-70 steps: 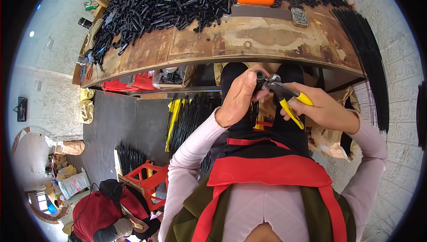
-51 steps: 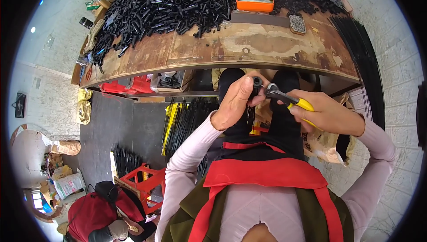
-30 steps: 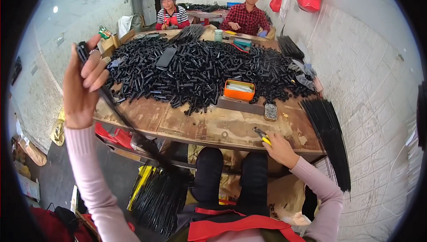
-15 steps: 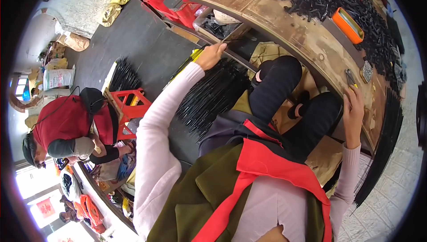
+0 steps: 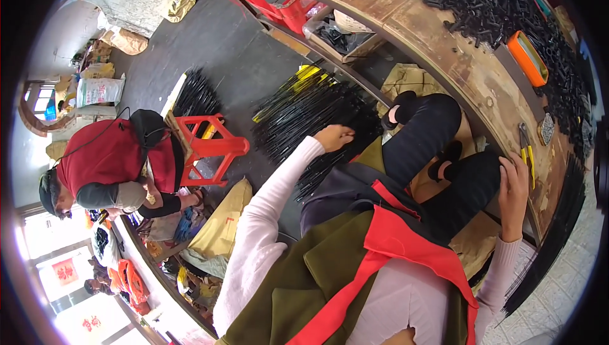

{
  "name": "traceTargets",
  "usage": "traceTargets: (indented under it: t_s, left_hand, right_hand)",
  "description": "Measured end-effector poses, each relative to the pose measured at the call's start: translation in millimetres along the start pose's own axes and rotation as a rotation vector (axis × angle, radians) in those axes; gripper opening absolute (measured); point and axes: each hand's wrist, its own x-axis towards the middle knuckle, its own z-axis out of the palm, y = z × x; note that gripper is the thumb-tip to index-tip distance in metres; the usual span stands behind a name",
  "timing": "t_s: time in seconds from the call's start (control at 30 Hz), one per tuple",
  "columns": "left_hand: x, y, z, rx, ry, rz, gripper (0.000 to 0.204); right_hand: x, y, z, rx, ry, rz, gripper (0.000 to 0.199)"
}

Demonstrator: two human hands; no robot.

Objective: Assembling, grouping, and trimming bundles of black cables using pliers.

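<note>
My left hand (image 5: pixel 335 137) lies over the near part of a large pile of long thin black rods (image 5: pixel 298 117) to the left of my knees. Its fingers are curled together, and what they hold, if anything, is hidden among the rods. At the edge of the wooden workbench (image 5: pixel 438 53), on the right, my right hand (image 5: pixel 514 183) rests with its fingers stretched out and nothing in them. Just beyond its fingertips lie pliers with yellow handles (image 5: pixel 526 158).
Small black tubular parts (image 5: pixel 482 2) are heaped across the bench, beside an orange container (image 5: pixel 528 59). More black rods (image 5: pixel 552 224) lie at the bench's right end. On the left, a person in red (image 5: pixel 104 161) bends forward near a red stool (image 5: pixel 212 148).
My left hand has come down and nearer, from beyond the rod pile onto it. My right hand stays at the bench edge, while the whole view has shifted.
</note>
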Motion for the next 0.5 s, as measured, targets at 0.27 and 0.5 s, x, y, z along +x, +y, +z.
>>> traceTargets:
  t_s: [0.27,0.5]
  left_hand:
    - [26.4,239.9,-65.3,0.003,0.23,0.584,0.019]
    - [-0.2,405.3,-192.5,-1.016,-0.1,1.103,0.017]
  right_hand:
    - [-23.0,3.8,-7.8,0.04,0.053,0.045,0.023]
    - [-66.0,15.3,-27.4,-0.02,0.113,0.117,0.02]
